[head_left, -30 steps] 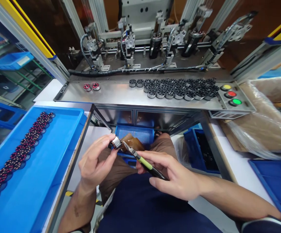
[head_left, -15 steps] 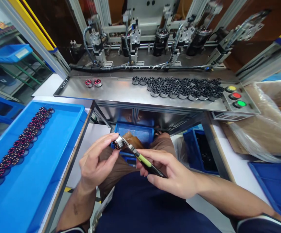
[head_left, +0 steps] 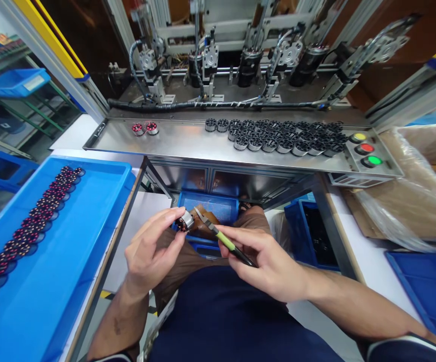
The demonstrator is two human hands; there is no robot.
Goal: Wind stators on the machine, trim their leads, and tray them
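Observation:
Between the thumb and fingertips of my left hand (head_left: 153,249) is a small round motor stator (head_left: 185,221) with a silvery rim and dark windings. My right hand (head_left: 265,259) grips a pair of cutting pliers (head_left: 223,239) by their green and black handles. The metal jaws point up and left, a short gap to the right of the stator. Both hands are over my lap. Beneath the pliers' jaws, brown paper-like material (head_left: 206,229) lies in a blue bin (head_left: 227,206).
A steel ledge (head_left: 180,138) ahead holds rows of black-topped stators (head_left: 270,133) and two red-wound ones (head_left: 145,129). Coloured push buttons (head_left: 372,161) sit at its right end. To the left, a blue tray (head_left: 86,241) holds many red-and-black stators (head_left: 33,226). Machine fixtures (head_left: 250,65) stand behind.
The pliers have drawn back from the stator, so their jaws are now apart from it. My right hand has shifted slightly; my left hand stays nearly still.

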